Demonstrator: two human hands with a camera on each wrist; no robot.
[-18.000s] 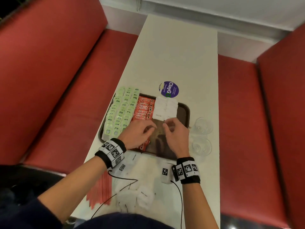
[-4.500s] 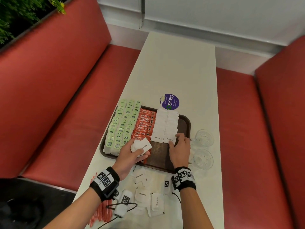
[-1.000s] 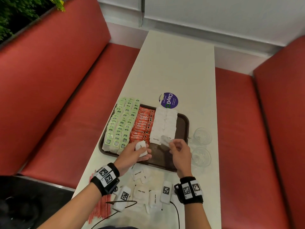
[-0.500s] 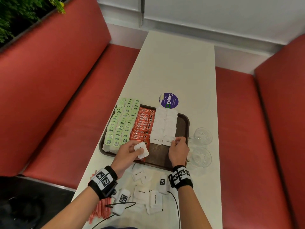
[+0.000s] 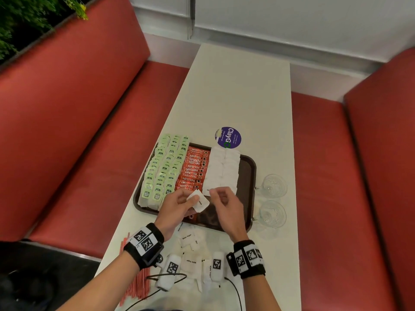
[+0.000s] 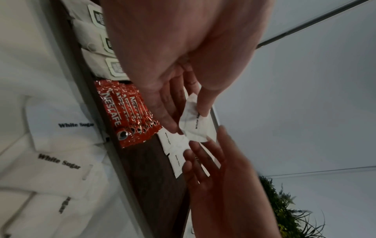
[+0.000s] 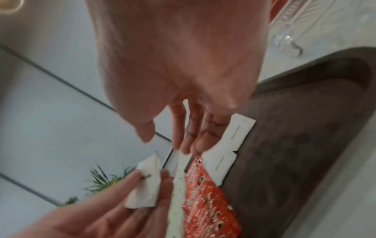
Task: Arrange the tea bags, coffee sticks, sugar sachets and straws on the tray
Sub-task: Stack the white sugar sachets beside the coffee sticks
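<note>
Left hand [image 5: 177, 206] pinches a white sugar sachet [image 5: 198, 201] above the brown tray's [image 5: 248, 176] near end; right hand [image 5: 226, 204], fingers loosely open and holding nothing, hovers just beside it. Tea bags [image 5: 165, 173], coffee sticks [image 5: 193, 171] and sachets fill the tray in rows; straws [image 5: 134, 286] lie on the worktop [image 5: 235, 90].

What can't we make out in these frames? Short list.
- Near end of the coffee sticks: head view, both hands cover it.
- Count of sachets held by the left hand: they overlap in every view.
- Small print on the purple sticker: head view, too small.
- Straws: head view, partly hidden under the left forearm.
- Whether the right hand touches the held sachets: right wrist view blurred.
</note>
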